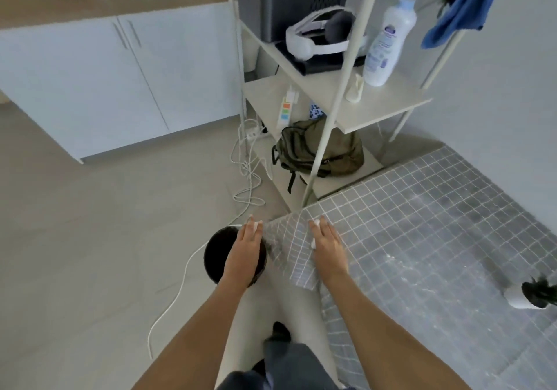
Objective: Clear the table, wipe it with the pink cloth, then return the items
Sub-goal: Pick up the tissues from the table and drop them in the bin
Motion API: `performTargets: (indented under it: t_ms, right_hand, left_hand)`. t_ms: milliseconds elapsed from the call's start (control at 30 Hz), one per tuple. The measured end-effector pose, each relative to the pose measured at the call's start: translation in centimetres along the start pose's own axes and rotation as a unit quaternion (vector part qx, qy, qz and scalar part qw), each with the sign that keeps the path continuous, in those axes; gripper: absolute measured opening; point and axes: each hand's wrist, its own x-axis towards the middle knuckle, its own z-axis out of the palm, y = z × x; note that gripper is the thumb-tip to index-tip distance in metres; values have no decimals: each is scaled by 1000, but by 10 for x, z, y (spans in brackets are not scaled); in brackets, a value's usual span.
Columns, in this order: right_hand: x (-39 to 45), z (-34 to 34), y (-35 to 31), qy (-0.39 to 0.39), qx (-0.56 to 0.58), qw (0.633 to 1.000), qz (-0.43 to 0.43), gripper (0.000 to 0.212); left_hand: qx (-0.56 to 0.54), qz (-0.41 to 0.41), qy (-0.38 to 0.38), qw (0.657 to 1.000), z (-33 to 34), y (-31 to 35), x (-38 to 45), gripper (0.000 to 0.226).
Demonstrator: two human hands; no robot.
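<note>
**Head view: both hands at the corner of the grey grid covering**

Head view, nearest first: dark trouser legs (289,365) and a dark shoe (281,331) show at the bottom edge, with two bare forearms reaching forward over them. The left hand (242,252) is held palm down with fingers straight and close together, over a round black bin (217,257) that stands on the pale floor; whether the hand touches the bin cannot be told. The right hand (327,248) lies flat, fingers straight, on the corner of a grey sheet printed with a white grid (422,227) that covers the table. The two hands are apart, and between them the sheet's corner hangs down over the table edge, blurred. Neither hand grips anything. Something small and white shows at the fingertips of each hand, too small to identify.

To the right, on the sheet near the frame edge, a small white pot with a dark green plant (530,294) lies tilted. A white cable (180,287) curves across the floor left of the bin.

Farther off stands a white metal shelf rack (340,67). An olive green backpack (319,151) sits on its lowest level, a white power strip (286,112) above that, and a white lotion bottle (388,43) and a white headset (319,35) higher up. A blue cloth (467,3) hangs at the top right. White cabinet doors (90,82) fill the far left. No pink cloth can be made out.
</note>
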Motion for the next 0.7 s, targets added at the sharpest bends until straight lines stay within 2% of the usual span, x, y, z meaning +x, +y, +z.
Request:
performTargets:
  t_ms: [133, 333, 500, 700]
  right_hand:
    - [28, 22, -26, -33, 0, 997, -63, 64]
    - [65, 51, -57, -72, 19, 991, -114, 66]
    - [82, 86, -64, -112, 23, 983, -145, 59]
    - [91, 132, -69, -174, 26, 974, -145, 60]
  left_hand:
    - [-6, -82, -39, 996, -6, -30, -3, 75]
    - [-24, -146, 12, 989, -3, -66, 11, 66]
    - [-41, -171, 3, 984, 15, -81, 22, 66]
    - [-63, -190, -26, 979, 46, -116, 29, 66]
